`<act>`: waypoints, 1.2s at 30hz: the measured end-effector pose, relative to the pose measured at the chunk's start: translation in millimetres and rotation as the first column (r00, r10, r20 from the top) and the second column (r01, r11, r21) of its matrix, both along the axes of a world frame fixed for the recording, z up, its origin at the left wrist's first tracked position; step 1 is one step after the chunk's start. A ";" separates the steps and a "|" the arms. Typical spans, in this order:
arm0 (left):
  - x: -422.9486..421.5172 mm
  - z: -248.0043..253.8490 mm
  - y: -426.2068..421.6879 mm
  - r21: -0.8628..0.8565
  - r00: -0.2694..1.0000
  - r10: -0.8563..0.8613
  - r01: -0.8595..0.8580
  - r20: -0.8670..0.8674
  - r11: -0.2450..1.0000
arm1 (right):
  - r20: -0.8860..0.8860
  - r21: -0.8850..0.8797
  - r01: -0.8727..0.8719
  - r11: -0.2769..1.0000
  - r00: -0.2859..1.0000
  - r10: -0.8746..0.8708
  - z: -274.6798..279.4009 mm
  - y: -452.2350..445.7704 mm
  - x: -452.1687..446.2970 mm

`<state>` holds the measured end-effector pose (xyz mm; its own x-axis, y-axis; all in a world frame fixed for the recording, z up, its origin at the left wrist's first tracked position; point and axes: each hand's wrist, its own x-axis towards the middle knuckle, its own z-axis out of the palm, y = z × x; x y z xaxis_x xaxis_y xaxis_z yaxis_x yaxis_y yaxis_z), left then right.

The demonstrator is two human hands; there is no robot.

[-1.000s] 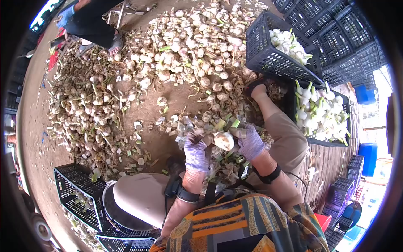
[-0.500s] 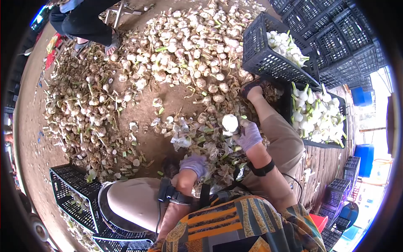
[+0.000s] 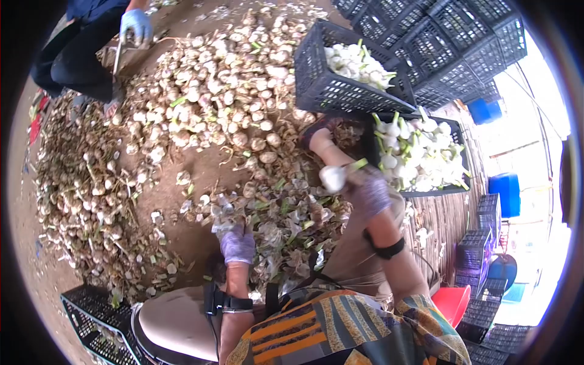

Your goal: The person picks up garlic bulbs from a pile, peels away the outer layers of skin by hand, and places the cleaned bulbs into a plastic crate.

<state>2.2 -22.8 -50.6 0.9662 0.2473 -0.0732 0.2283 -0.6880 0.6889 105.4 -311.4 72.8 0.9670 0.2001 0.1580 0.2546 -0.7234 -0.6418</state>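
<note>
A peeled white garlic bulb (image 3: 332,179) with a short green stem is in my right hand (image 3: 370,193), which wears a thin purple glove. The fingers close round the stem side, and the bulb sticks out to the left. Just to the right stands a black crate (image 3: 426,191) of clean white garlic. My left hand (image 3: 237,244), gloved the same way, is low over loose pale garlic skins (image 3: 222,216). Its fingertips blend into the skins, so their grip is unclear. More peelings (image 3: 289,234) lie on the ground between my hands.
A large heap of unpeeled garlic (image 3: 213,91) spreads ahead and left. Another crate (image 3: 340,94) of white garlic stands ahead, by stacked black crates (image 3: 438,48). A co-worker's gloved hand (image 3: 136,25) is at upper left. A black crate (image 3: 100,316) sits lower left.
The view has turned right. My right hand has carried the garlic bulb toward the full crate on the right. My left hand has moved forward onto the loose skins.
</note>
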 end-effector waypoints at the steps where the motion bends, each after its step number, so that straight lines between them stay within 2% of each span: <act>1: 3.6 8.3 -3.4 -0.010 1.000 -0.010 0.010 0.005 1.000 | -0.043 0.322 0.206 0.924 0.978 -0.203 8.9 -21.3 6.8; 2: 6.0 24.1 -4.7 0.012 0.966 -0.072 0.078 -0.248 0.997 | -0.224 0.477 0.393 0.786 0.919 -0.324 20.6 -45.8 14.7; 3: 6.3 32.1 -4.5 0.019 0.865 -0.116 0.143 -0.488 0.990 | -0.017 0.202 0.444 0.873 0.893 -0.450 24.3 -73.9 26.5; 4: 1.9 19.8 -2.4 0.045 0.906 -0.180 0.213 -0.382 0.976 | 0.141 -0.053 0.425 0.904 0.899 -0.414 25.6 -103.3 39.7; 5: -4.0 7.2 -0.2 0.054 0.905 -0.156 0.193 -0.396 0.980 | 0.238 -0.584 0.464 0.666 0.882 -0.407 29.0 -130.5 47.5; 6: 2.4 19.1 -1.3 0.091 0.808 -0.221 0.319 -0.546 0.943 | 0.294 -0.635 0.457 0.623 0.889 -0.351 25.7 -144.2 53.6; 7: 9.3 26.9 0.5 0.103 0.684 -0.254 0.435 -0.684 0.894 | 0.256 -0.672 0.451 0.588 0.886 -0.387 34.3 -137.5 61.6; 8: 11.9 29.2 1.8 0.120 0.680 -0.207 0.400 -0.703 0.908 | 0.266 -0.605 0.451 0.656 0.891 -0.367 43.1 -110.5 69.6; 9: 12.7 30.7 0.8 0.087 0.619 -0.198 0.398 -0.760 0.913 | 0.273 -0.538 0.452 0.712 0.892 -0.360 43.0 -83.9 73.6; 10: 13.7 30.6 1.9 0.052 0.555 -0.199 0.403 -0.808 0.914 | 0.165 -0.453 0.323 0.831 0.946 -0.279 29.8 -55.1 79.8; 11: 11.8 28.9 4.6 0.060 0.547 -0.182 0.395 -0.817 0.917 | 0.072 -0.349 0.198 0.916 0.980 -0.185 17.9 -15.5 82.8; 12: 8.6 26.3 5.6 0.063 0.615 -0.178 0.349 -0.768 0.935 | -0.236 -0.113 0.249 0.962 0.934 -0.270 35.2 62.4 68.1; 13: 7.1 23.1 6.0 0.061 0.679 -0.170 0.301 -0.714 0.952 | -0.155 -0.286 -0.046 0.957 0.988 0.002 -68.7 32.8 90.6; 14: 7.4 27.0 7.4 0.092 0.732 -0.186 0.322 -0.656 0.942 | -0.222 -0.345 -0.158 0.925 0.972 0.083 -88.4 69.4 85.0; 15: 7.0 28.1 7.0 0.093 0.726 -0.173 0.310 -0.666 0.946 | -0.296 -0.387 -0.266 0.883 0.943 0.154 -107.8 102.4 81.9; 16: 6.3 28.0 6.8 0.085 0.769 -0.172 0.281 -0.615 0.956 | -0.511 -0.464 -0.383 0.799 0.852 0.112 -124.0 133.0 77.8; 17: 6.7 25.8 8.1 0.078 0.810 -0.172 0.259 -0.560 0.963 | -0.478 -0.373 -0.522 0.767 0.817 0.323 -154.1 150.5 68.5; 18: 6.7 20.6 9.2 0.064 0.795 -0.193 0.279 -0.576 0.958 | -0.589 -0.375 -0.611 0.698 0.738 0.330 -163.1 176.2 64.8; 19: 6.2 16.5 9.8 0.061 0.790 -0.184 0.269 -0.585 0.961 | -0.660 -0.436 -0.594 0.676 0.722 0.208 -167.7 192.7 57.3; 22: 3.9 5.6 13.7 -0.033 0.816 -0.194 0.210 -0.544 0.977 | -0.651 -0.475 -0.637 0.607 0.718 0.245 -197.3 193.7 55.1; 23: 1.9 -1.1 14.7 -0.117 0.878 -0.129 0.084 -0.461 0.990 | -0.647 -0.298 -0.532 0.792 0.723 0.243 -200.4 182.1 56.7; 24: 1.1 -5.2 14.3 -0.212 0.925 -0.049 -0.034 -0.376 0.977 | -0.642 -0.102 -0.385 0.917 0.730 0.235 -200.0 173.1 57.6; 25: 3.2 -6.3 13.2 -0.215 0.927 -0.053 -0.031 -0.372 0.976 | -0.639 -0.107 -0.382 0.918 0.734 0.231 -184.4 170.4 55.4; 26: 6.5 -6.5 11.7 -0.251 0.981 0.046 -0.093 -0.187 0.964 | -0.807 0.177 -0.033 0.984 0.567 0.164 -165.2 163.8 47.9; 27: 9.2 -4.8 10.0 -0.298 0.988 0.154 -0.147 0.000 0.943 | -0.914 0.335 0.378 0.863 0.353 0.200 -139.4 159.9 38.7; 28: 11.0 -1.8 8.3 -0.503 0.985 0.168 -0.128 0.035 0.855 | -0.877 0.479 0.487 0.730 0.249 0.410 -114.0 156.7 28.0; 29: 14.9 10.1 7.0 -0.504 0.984 0.170 -0.125 0.044 0.855 | -0.774 0.572 0.599 0.561 0.167 0.611 -92.4 154.5 16.5; 30: 18.8 30.5 5.7 -0.837 0.984 0.170 -0.143 -0.060 0.528 | -0.772 0.577 0.592 0.563 0.170 0.613 -77.9 155.1 5.0; 31: 20.9 44.7 4.8 -0.983 0.981 0.121 -0.162 -0.151 0.087 | -0.747 0.562 0.666 0.490 0.155 0.647 -66.3 158.0 -6.6; 32: 21.3 50.1 4.4 -0.978 0.988 0.136 -0.097 -0.072 0.186 | -0.717 0.540 0.734 0.412 0.145 0.682 -59.6 159.8 -16.0; 33: 18.6 52.9 4.3 -0.977 0.988 0.138 -0.090 -0.063 0.193 | -0.711 0.549 0.729 0.409 0.150 0.687 -59.4 156.2 -23.0; 34: 16.3 54.7 4.2 -0.970 0.987 0.148 -0.098 -0.065 0.224 | -0.804 0.585 0.582 0.565 0.322 0.500 -61.8 149.9 -27.9; 35: 14.8 56.3 3.4 -0.962 0.985 0.158 -0.105 -0.066 0.253 | -0.803 0.547 0.433 0.716 0.513 0.303 -61.9 146.4 -30.3; 36: 13.8 58.1 0.8 -0.963 0.984 0.162 -0.110 -0.071 0.247 | -0.792 0.550 0.481 0.683 0.560 0.243 -39.0 150.6 -30.6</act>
<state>16.0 -22.0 7.5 0.9340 0.1473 -0.3255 0.2050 0.5254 0.8258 74.8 -160.8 33.8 0.7441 0.2628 -0.6142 -0.6387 0.0102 -0.7694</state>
